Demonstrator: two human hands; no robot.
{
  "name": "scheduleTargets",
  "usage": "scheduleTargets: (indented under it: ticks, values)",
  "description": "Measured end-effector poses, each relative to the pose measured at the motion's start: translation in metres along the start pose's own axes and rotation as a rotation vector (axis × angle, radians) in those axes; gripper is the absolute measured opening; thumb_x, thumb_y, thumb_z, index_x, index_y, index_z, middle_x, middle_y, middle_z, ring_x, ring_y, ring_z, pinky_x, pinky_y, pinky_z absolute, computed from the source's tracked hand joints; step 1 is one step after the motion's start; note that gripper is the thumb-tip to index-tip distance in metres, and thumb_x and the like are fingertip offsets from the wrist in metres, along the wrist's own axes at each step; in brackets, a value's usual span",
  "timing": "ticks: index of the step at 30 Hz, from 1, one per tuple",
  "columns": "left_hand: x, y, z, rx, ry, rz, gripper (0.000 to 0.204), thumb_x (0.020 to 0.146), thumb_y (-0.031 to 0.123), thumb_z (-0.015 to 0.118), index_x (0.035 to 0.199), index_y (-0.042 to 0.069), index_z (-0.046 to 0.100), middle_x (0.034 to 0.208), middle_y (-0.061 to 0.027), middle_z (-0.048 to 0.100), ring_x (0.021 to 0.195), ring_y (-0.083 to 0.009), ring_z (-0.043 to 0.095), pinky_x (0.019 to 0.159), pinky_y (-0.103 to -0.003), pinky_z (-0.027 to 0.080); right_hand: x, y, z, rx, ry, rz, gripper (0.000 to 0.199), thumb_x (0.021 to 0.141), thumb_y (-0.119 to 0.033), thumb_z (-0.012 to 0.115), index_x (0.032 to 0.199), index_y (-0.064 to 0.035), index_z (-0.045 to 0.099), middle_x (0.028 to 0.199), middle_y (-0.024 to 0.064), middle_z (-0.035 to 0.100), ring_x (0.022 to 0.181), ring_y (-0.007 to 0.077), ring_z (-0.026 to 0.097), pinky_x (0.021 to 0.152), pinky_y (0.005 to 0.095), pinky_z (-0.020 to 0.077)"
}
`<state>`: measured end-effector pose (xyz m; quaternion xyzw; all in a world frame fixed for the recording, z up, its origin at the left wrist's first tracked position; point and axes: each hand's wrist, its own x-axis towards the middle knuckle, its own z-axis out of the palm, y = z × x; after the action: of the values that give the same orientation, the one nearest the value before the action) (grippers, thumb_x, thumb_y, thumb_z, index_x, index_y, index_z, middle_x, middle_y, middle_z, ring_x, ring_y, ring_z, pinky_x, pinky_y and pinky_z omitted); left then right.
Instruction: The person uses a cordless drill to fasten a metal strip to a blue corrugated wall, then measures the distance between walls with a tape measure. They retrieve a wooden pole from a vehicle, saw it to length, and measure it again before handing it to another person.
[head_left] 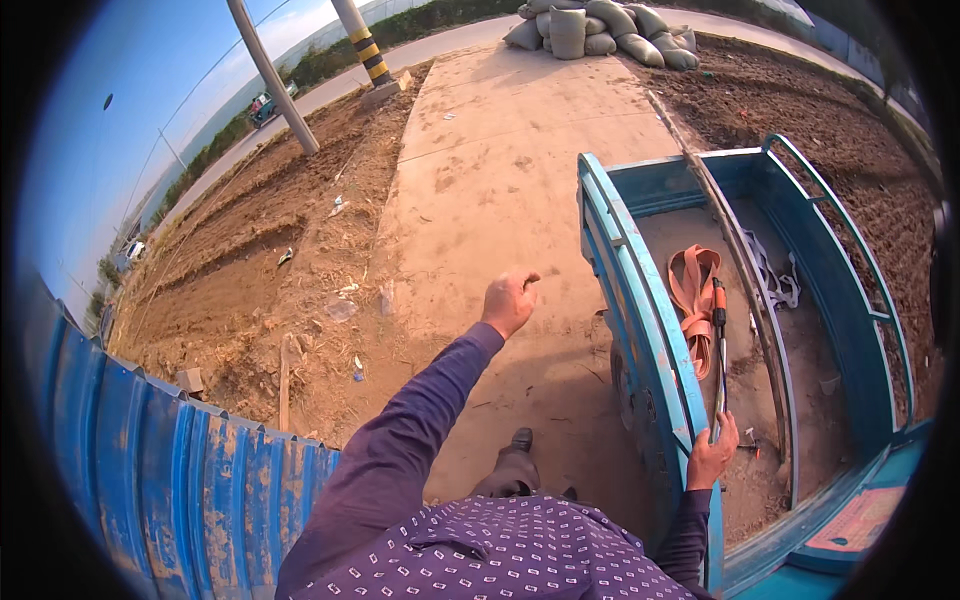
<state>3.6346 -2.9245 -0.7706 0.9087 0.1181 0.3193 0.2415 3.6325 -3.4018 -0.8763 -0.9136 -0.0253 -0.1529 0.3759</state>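
Note:
My left hand (510, 304) is raised over the concrete path, its fingers loosely bent and apart, with nothing visible in it. At the near side of a blue cart bed (640, 255), my right hand (711, 457) is closed around the lower end of a thin rod (719, 330) with an orange and black grip. The rod slants away from me over the bed. Beside its grip lies a bundled orange strap (693, 300). A long narrow bar (745, 270) runs lengthwise through the bed, and a white strap (775, 275) lies beyond it.
Blue corrugated metal sheeting (190, 470) stands at my lower left. The concrete path (490, 180) leads to a pile of filled sacks (600, 30). Tilled soil (240, 245) flanks it, with a pole (275, 80) and a striped post (365, 45) at the left. A cart wheel (622, 385) shows beside the path.

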Motion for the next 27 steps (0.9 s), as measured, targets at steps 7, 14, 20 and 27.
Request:
scheduleTargets:
  ticks: [7,14,20,27]
  values:
    - [0.328,0.046,0.253,-0.162,-0.138,0.075,0.026,0.083,0.010,0.062,0.103,0.000,0.075,0.092,-0.0158,0.078,0.084,-0.0277,0.076,0.079,-0.039,0.059,0.017,0.001,0.033,-0.125,0.136,0.300,0.038,0.094,-0.027,0.066,0.123,-0.0016,0.067,0.127,0.0189,0.068,0.110,0.0381,0.065,0.098,0.0469,0.0477]
    - [0.386,0.081,0.582,-0.862,-0.817,-0.759,0.016,0.094,0.012,0.065,0.102,-0.002,0.064,0.083,-0.0107,0.064,0.066,-0.0207,0.066,0.054,-0.032,0.054,0.063,-0.032,0.085,-0.503,0.398,0.589,0.034,0.098,-0.035,0.059,0.103,-0.0044,0.074,0.098,0.0150,0.075,0.094,0.0355,0.068,0.088,0.0449,0.0482]
    - [0.339,0.079,0.772,-1.068,-0.992,-0.950,0.040,0.095,0.028,0.068,0.120,-0.003,0.058,0.101,-0.0146,0.061,0.078,-0.0303,0.069,0.066,-0.043,0.057,0.073,-0.025,0.086,-0.572,0.356,0.653,0.024,0.092,-0.024,0.058,0.093,-0.0053,0.073,0.088,0.0140,0.073,0.083,0.0356,0.067,0.083,0.0448,0.0472]
    - [0.324,0.106,0.846,-1.100,-0.895,-1.173,0.041,0.097,0.032,0.070,0.121,0.000,0.060,0.114,-0.0207,0.065,0.097,-0.0382,0.068,0.082,-0.056,0.061,0.078,-0.027,0.078,-0.573,0.327,0.730,0.021,0.087,-0.020,0.058,0.089,-0.0055,0.073,0.083,0.0119,0.071,0.080,0.0337,0.065,0.081,0.0445,0.0458]
